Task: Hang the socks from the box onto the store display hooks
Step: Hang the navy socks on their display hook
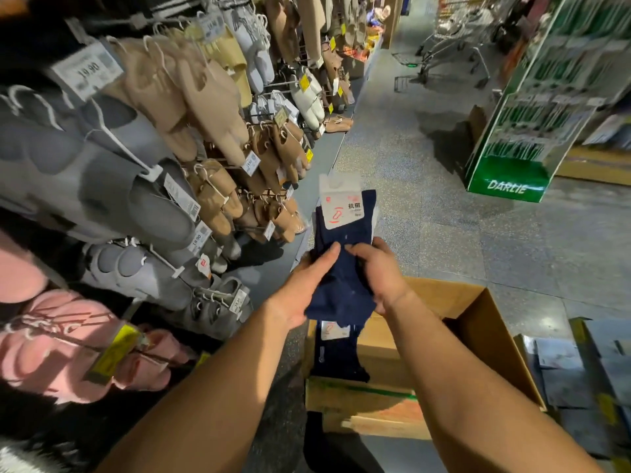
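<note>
**Head view: both our hands hold navy socks above the box**

Head camera looks down our two bare forearms, which reach forward and converge over an open cardboard box (485,322) on the speckled shop floor. Our left hand (307,285) comes in from the lower left, palm turned inward, its thumb laid straight across the front of a bundle of navy socks (343,268) while the other fingers are hidden behind the fabric, so it grasps the bundle from the left edge. Our right hand (379,271) meets it from the right, knuckles up, fingers curled over the cloth and pinching it close to the left thumb. The socks stand nearly upright between the hands, with a white card header (341,206) at the top, pointing away from us. They are held in the air above the box, to the right of the display and not touching it.

Inside the box lies another navy pair (336,353) with its own white label, directly below the held bundle.

To our left, a rack of hanging slippers (191,97) in grey, beige, brown and pink fills the wall on hooks with price tags. Across the aisle stands a green Darlie display stand (532,131)
</note>
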Motion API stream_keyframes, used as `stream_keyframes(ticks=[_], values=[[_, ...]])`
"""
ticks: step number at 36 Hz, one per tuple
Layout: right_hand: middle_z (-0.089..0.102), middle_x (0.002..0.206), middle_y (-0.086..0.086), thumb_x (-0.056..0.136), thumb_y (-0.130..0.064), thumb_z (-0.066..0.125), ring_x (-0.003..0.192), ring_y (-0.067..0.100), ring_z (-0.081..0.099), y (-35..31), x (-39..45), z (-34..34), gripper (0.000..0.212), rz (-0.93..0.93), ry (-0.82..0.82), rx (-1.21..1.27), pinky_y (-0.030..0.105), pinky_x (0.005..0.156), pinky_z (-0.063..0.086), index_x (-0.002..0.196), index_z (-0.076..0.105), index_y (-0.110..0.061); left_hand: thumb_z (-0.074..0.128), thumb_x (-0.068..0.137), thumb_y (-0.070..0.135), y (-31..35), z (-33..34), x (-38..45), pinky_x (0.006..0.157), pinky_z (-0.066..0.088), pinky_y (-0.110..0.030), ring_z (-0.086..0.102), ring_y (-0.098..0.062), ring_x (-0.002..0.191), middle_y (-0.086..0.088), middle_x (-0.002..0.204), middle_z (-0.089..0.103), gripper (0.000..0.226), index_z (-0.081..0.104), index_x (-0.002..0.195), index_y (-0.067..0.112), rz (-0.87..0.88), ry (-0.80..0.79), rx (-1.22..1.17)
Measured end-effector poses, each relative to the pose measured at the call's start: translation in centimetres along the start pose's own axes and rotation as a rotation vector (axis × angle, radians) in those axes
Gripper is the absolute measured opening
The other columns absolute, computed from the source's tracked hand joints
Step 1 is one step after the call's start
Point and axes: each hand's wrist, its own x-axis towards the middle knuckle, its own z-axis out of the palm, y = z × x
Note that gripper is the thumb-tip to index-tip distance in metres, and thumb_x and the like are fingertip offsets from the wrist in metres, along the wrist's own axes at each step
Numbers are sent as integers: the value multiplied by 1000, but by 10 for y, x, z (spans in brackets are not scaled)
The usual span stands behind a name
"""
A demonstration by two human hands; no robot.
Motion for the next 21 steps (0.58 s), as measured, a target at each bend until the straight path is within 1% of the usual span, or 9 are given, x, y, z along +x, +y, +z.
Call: stream_keyframes(ticks=[3, 5, 7, 9, 11, 14, 15, 18, 21], values=[[72, 89, 12, 89, 6, 58, 77, 24, 71, -14, -16, 10, 21, -73, -52, -88, 36, 66, 59, 107, 55, -4, 66, 96, 28, 14, 1, -11, 107, 48, -51, 64, -34, 120, -15, 129, 68, 46, 57, 138, 12, 64, -6, -40], [72, 99, 11, 91, 3, 61, 81, 20, 73, -16, -28, 13, 25, -86, -112, -178, 30, 66, 59, 114, 54, -4, 67, 96, 20, 20, -7, -15, 103, 51, -48, 67, -33, 115, -14, 122, 72, 40, 58, 134, 10, 108, 57, -9], [71, 109, 10, 92, -1, 63, 90, 19, 73, -16, -35, 16, 33, -82, -173, -237, 28, 72, 60, 123, 52, -6, 71, 94, 18, 22, -16, -18, 96, 55, -43, 69, -29, 109, -8, 115, 74, 36, 59, 128, 16, 193, 111, 96], [72, 111, 9, 92, -5, 66, 96, 22, 72, -13, -40, 24, 36, -59, -215, -229, 34, 81, 60, 126, 53, -10, 69, 95, 16, 23, -22, -28, 86, 58, -35, 72, -21, 104, 2, 110, 75, 29, 59, 120, 26, 280, 147, 176], [73, 112, 9, 90, -14, 71, 100, 25, 71, -7, -44, 37, 40, -46, -246, -189, 44, 90, 57, 125, 53, -13, 63, 99, 10, 24, -23, -44, 81, 59, -27, 72, -11, 99, 10, 107, 74, 28, 57, 116, 32, 341, 178, 170], [72, 112, 5, 80, -37, 79, 103, 23, 70, 4, -49, 65, 51, -155, -280, -324, 51, 94, 54, 121, 54, -19, 64, 98, 13, 22, -29, -70, 87, 55, -21, 68, -7, 108, 6, 123, 69, 36, 54, 130, 28, 436, 272, 150], [72, 111, 3, 78, -41, 79, 103, 22, 70, 7, -52, 75, 51, -215, -305, -399, 52, 95, 53, 119, 55, -23, 66, 96, 17, 22, -31, -79, 88, 54, -22, 68, -8, 110, 5, 124, 69, 39, 53, 131, 28, 456, 331, 125], [72, 109, 3, 75, -39, 74, 102, 21, 68, 17, -61, 100, 43, -340, -425, -517, 53, 96, 52, 113, 60, -27, 71, 92, 24, 17, -43, -111, 96, 54, -36, 68, -16, 114, 4, 120, 72, 36, 57, 123, 34, 495, 496, 34], [69, 116, 0, 73, -49, 66, 107, 18, 66, 31, -77, 118, 58, -360, -564, -614, 51, 96, 51, 124, 56, -24, 71, 94, 18, 7, -51, -147, 87, 56, -33, 71, -18, 107, 3, 113, 74, 30, 57, 118, 31, 534, 646, -43]])
